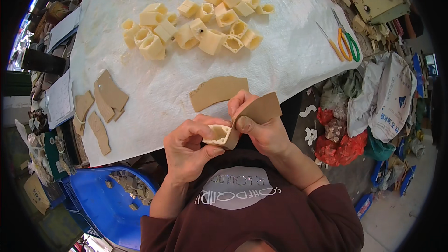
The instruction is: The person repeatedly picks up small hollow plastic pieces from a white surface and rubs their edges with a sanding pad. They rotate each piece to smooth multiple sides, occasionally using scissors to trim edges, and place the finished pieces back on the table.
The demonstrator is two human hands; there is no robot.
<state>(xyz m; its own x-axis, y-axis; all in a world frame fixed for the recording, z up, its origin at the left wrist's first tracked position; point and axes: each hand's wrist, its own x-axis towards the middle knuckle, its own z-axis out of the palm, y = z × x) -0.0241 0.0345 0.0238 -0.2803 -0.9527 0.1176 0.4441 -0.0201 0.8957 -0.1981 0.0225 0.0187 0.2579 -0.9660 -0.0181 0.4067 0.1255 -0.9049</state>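
Close to my body, my left hand [189, 144] grips a hollow cream-coloured plastic block [216, 134], its open end tilted up. A curved tan sheet piece [261, 108], leather-like, is pinched in my right hand [261, 128]. One end of that sheet lies against the block's right side, and the rest stands out to the right. Just beyond my hands another tan sheet piece [217, 92] rests flat on the white cloth. Several more tan cut pieces [109, 94] lie on the cloth at the left, some overlapping.
A white cloth [154, 84] covers the table. Several cream hollow blocks [212, 42] are heaped at its far side. Scissors with orange and green handles [349, 46] and a pointed tool [335, 46] lie far right. A blue basin [100, 200] with small pieces stands lower left; bags [387, 98] crowd the right.
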